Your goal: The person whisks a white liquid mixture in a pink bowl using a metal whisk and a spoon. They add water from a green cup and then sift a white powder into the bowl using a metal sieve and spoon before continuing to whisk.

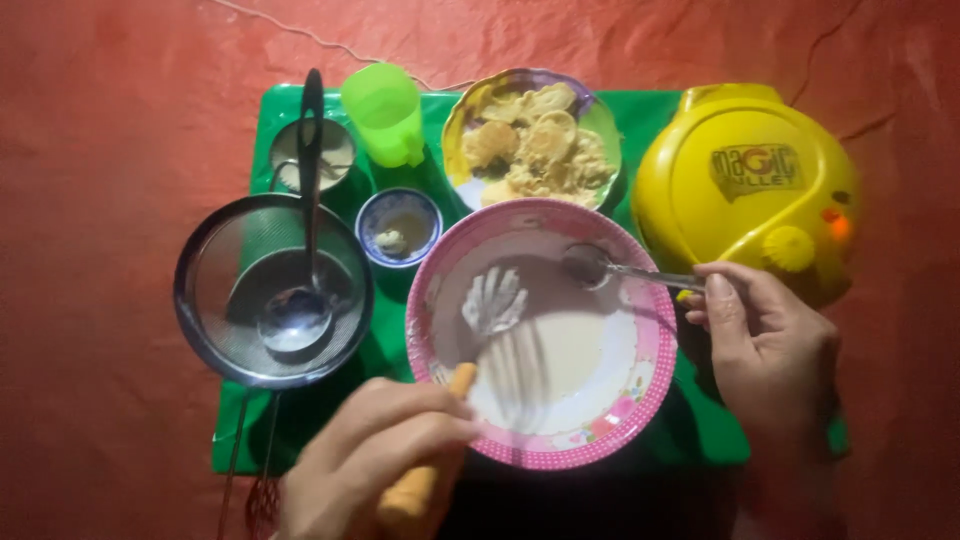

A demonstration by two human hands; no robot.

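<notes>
The left hand (375, 455) is clenched on an orange-handled brush (490, 305), its long axis running toward 1 o'clock into the pink bowl (655, 375). The right hand (770, 345) pinches a spoon (590, 265) lying toward 9 o'clock, its scoop at the bowl's 12 o'clock rim, just beside the bristles. The bowl sits mid-mat (715, 440).

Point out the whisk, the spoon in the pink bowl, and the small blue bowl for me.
whisk (494, 300): head view, on its batter-coated wire head.
spoon (588, 265): head view, on its bowl end.
small blue bowl (372, 213): head view, on its left rim.
</notes>
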